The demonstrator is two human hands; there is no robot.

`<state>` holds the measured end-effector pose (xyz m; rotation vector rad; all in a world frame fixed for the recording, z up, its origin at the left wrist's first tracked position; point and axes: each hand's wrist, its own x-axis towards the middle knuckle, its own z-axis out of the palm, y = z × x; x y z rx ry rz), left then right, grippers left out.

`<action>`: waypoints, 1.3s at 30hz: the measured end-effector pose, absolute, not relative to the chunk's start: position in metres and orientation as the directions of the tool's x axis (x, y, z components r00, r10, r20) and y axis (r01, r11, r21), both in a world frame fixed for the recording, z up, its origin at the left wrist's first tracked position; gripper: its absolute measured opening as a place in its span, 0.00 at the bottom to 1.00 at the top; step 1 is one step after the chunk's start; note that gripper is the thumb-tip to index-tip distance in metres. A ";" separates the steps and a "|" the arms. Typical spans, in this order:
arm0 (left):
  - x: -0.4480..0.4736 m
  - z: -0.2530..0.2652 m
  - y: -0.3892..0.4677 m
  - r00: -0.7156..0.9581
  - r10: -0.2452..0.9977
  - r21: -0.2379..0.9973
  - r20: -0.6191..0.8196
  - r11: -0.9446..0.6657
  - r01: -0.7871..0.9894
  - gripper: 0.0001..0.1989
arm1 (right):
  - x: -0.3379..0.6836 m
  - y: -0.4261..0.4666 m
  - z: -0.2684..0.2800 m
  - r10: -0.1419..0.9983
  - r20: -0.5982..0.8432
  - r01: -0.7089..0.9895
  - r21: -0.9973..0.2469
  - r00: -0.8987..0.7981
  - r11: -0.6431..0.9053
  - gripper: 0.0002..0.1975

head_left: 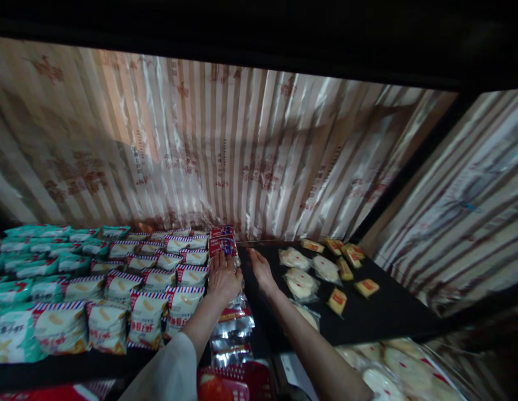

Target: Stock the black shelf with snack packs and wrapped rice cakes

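My left hand [224, 277] lies flat, fingers stretched forward, on a column of red and purple packets [222, 231] with silver edges. These packets run from the back of the black shelf [263, 328] toward its front edge. Just right of the column, my right hand [261, 270] is held on edge above the shelf. Its fingers reach forward and nothing shows in them. Left of the packets stand rows of white snack bags [184, 303] with red and blue trim. Part of the packet column is hidden under my left hand and forearm.
Teal snack bags [17, 332] fill the far left. On the right lie round flat white items in clear wrap [301, 284] and small yellow packs [366, 287]. Below the front edge are a red basket [259, 377] and more wrapped rounds [409, 370]. Striped plastic sheeting [242, 156] hangs behind.
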<state>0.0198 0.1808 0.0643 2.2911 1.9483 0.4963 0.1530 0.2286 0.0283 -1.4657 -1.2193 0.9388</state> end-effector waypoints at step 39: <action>-0.034 0.043 0.033 0.000 0.813 0.652 0.582 -0.466 0.598 0.14 | 0.143 -0.047 -0.033 0.894 -0.327 -0.170 -0.943 0.305 -0.287 0.25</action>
